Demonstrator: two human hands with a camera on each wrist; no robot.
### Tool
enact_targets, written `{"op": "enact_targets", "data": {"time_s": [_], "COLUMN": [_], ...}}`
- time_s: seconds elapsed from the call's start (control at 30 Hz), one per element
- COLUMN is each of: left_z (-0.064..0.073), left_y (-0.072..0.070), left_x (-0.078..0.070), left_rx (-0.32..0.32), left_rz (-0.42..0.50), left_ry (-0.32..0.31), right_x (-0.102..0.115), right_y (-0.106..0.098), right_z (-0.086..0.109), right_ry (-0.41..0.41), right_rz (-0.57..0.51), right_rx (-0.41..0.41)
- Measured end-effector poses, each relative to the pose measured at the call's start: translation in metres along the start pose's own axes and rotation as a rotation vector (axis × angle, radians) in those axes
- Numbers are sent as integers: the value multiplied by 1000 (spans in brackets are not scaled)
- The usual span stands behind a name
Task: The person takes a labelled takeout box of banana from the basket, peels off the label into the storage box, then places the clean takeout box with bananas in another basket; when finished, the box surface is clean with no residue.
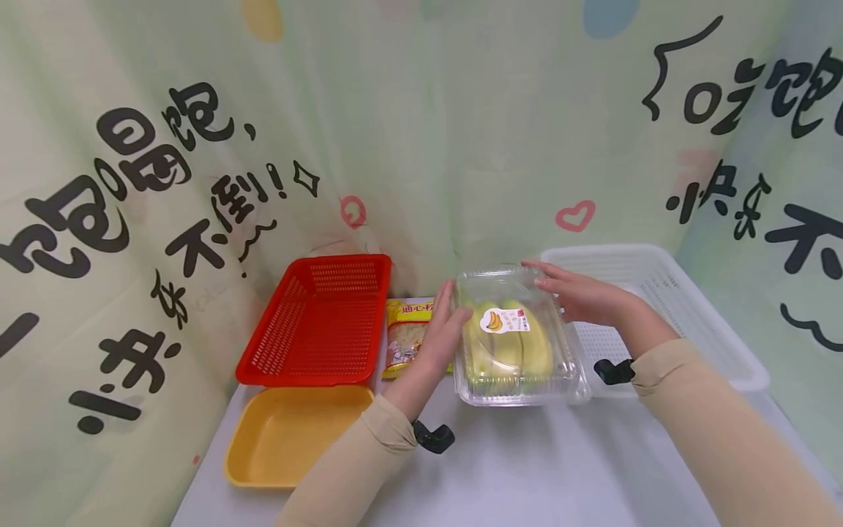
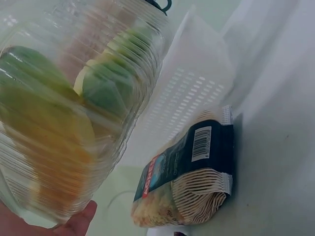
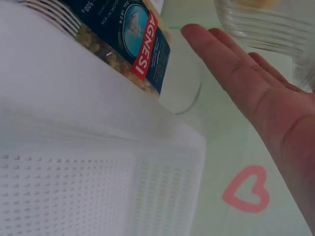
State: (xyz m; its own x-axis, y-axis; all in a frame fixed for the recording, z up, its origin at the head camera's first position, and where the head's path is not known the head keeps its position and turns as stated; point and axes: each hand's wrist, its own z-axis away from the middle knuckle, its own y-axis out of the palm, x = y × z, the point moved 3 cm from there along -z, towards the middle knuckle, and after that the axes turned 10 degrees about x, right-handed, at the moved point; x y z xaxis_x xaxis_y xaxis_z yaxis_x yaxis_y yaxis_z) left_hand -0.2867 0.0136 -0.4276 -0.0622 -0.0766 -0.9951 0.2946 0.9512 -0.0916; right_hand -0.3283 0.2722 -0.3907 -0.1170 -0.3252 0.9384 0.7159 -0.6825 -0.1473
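Note:
A clear plastic box (image 1: pixel 507 391) of yellow-green bananas (image 1: pixel 507 351), with a banana label on its lid, is tilted up above the table, its shadow below. My left hand (image 1: pixel 441 329) grips its left edge, thumb toward the lid; in the left wrist view, fingertips (image 2: pixel 83 216) show at the box's corner. My right hand (image 1: pixel 586 293) is at the upper right side, its fingers (image 3: pixel 236 69) straight beside the plastic in the right wrist view. Behind the box, hidden in the head view, an Agnesi pasta bag (image 2: pixel 197 157) lies by the white basket.
At left, a red basket (image 1: pixel 342 329) stands behind a yellow basin (image 1: pixel 296 432). A yellow macaroni bag (image 1: pixel 403 337) lies beside the red basket, partly behind my left hand. The white perforated basket (image 1: pixel 718 337) stands at right. A printed curtain (image 1: pixel 487 146) hangs behind the table.

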Motion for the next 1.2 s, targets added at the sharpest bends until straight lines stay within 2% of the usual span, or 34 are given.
{"op": "enact_targets", "data": {"time_s": [0.23, 0.63, 0.73, 0.87, 1.0, 1.2], "left_z": [2, 6, 10, 21, 36, 69], "left_y": [0, -8, -13, -20, -25, -24], "left_x": [2, 5, 5, 4, 3, 8], "left_rx": [12, 8, 5, 16, 28, 48], "left_rz": [4, -9, 23, 70, 94, 90], "left_ry": [2, -19, -66, -117, -94, -97], "right_x": [-3, -6, -5, -5, -8, -11], "right_y": [2, 8, 9, 9, 7, 7], "right_z": [-5, -14, -13, -10, -7, -6], "right_ry": [-30, -59, -68, -79, -74, -68], "right_rz": [-31, -2, -30, -58, -55, -55], "right_rx": [11, -50, -77, -117, -142, -168]}}
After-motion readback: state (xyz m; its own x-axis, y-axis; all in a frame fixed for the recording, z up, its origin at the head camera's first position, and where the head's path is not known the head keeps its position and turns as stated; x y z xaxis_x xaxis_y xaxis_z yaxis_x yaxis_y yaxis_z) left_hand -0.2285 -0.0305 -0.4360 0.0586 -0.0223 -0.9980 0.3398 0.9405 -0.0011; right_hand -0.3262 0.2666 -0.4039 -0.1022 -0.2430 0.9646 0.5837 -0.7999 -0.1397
